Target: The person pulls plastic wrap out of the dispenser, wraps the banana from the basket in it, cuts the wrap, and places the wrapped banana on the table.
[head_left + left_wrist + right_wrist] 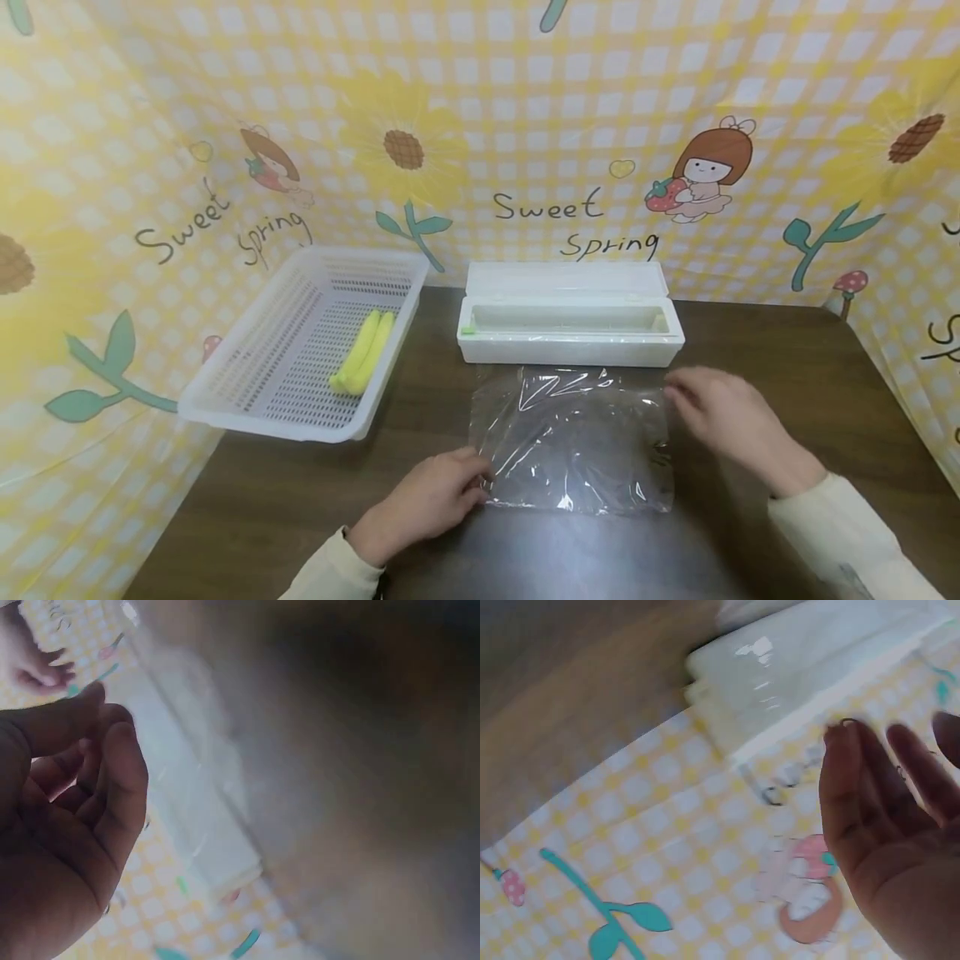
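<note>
A sheet of clear plastic wrap [573, 450] spreads over the dark table in front of the white wrap dispenser [570, 352], its surface wrinkled and glossy. My left hand [431, 500] pinches the sheet's left edge near its lower corner; thumb and forefinger tips of this hand [75, 795] meet in the left wrist view. At the upper right corner, my right hand [731, 421] pinches the wrap between thumb and forefinger. In the right wrist view the other fingers of that hand [900, 817] stand spread apart. The dispenser's lid [566, 280] is raised at the back.
To the left stands a white perforated basket [255, 423] with yellow bananas [363, 354] in its right side. A green piece [468, 330] sits at the dispenser's left end. Yellow checked cloth [525, 125] with printed figures hangs behind and around the brown table [780, 358].
</note>
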Tool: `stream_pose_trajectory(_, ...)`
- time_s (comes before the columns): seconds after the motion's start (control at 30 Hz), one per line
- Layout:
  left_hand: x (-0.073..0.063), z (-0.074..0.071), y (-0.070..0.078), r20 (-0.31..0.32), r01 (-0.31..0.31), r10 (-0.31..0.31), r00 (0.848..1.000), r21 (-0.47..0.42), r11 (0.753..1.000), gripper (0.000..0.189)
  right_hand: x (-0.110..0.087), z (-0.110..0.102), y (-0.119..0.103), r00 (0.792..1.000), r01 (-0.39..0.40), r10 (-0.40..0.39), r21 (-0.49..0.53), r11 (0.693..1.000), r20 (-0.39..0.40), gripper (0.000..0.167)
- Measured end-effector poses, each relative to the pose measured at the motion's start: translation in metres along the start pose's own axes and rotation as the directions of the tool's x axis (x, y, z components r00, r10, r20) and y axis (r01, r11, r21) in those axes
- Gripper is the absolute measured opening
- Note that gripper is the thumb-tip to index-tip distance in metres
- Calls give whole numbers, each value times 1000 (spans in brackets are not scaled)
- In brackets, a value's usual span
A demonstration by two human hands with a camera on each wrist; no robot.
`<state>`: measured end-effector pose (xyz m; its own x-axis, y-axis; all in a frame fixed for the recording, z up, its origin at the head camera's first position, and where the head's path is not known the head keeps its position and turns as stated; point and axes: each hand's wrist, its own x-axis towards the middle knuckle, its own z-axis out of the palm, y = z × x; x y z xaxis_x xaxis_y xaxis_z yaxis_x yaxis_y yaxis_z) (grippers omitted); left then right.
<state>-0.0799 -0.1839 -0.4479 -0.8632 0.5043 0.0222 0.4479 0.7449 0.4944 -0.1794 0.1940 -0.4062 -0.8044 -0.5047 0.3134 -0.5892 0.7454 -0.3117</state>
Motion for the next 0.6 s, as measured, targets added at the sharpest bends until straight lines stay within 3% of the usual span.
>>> stream_pose_trajectory(0.07, 3, -9, -1, -18, -10, 10, 1000, 16, 1000, 14, 13, 1, 15, 998, -61, 61, 2, 998, 19, 32)
stream_pose_trajectory(0.17, 12, -36, -6, -72, 8, -7, 997, 22, 1000, 16, 31, 10, 40, 987, -140, 141, -18, 990, 82, 63)
stream_pose_trajectory(0.27, 27, -79, -17, -97, 100, -107, 990, -80, 992, 18, 46, 27, 63, 963, -193, 202, -66, 979, 180, 88)
stream_pose_trajectory(0.33, 40, -112, -33, -95, 170, -185, 978, -146, 975, 20, 52, 39, 74, 945, -219, 234, -88, 972, 230, 95)
stream_pose_trajectory(0.4, 54, -141, -54, -68, 269, -284, 956, -173, 947, 25, 53, 47, 80, 936, -238, 252, -89, 967, 244, 97)
stream_pose_trajectory(0.47, 67, -162, -80, -41, 351, -357, 933, -112, 930, 30, 53, 53, 83, 936, -255, 263, -64, 965, 235, 98)
stream_pose_trajectory(0.5, 73, -168, -93, -11, 401, -403, 915, -82, 913, 32, 52, 55, 83, 939, -257, 263, -55, 965, 224, 98)
stream_pose_trajectory(0.6, 89, -174, -126, 86, 531, -531, 843, 21, 847, 38, 49, 59, 81, 944, -268, 268, -26, 963, 191, 100)
